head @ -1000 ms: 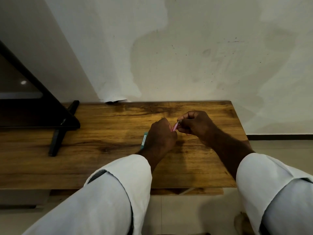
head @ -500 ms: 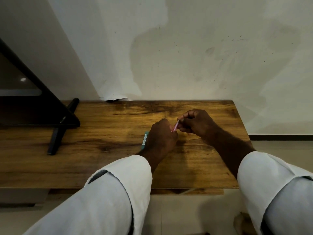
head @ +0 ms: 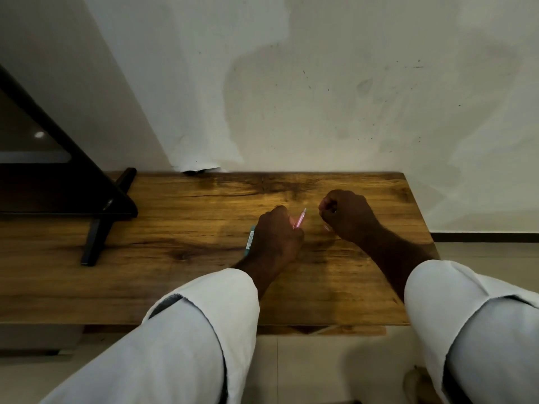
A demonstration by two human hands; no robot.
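My left hand [head: 277,237] grips a pen over the middle of the wooden table [head: 175,275]. The pen's teal end [head: 250,241] sticks out to the left of the fist and its pink end [head: 299,218] points up and to the right. My right hand [head: 348,217] is curled into a fist a short way to the right of the pink end, apart from it. A small pale piece, likely the pen cap [head: 326,228], shows at the lower edge of that fist. Both hands hover just above the tabletop.
A black screen on a stand [head: 96,225] fills the table's left part. The table backs onto a stained white wall [head: 320,97]. Its right edge [head: 420,228] drops to a tiled floor. My white-clad knees [head: 186,345] are below the front edge.
My right hand, which pinched the pink end at my left hand, has pulled away to the right. The pink end now stands free from my left fist.
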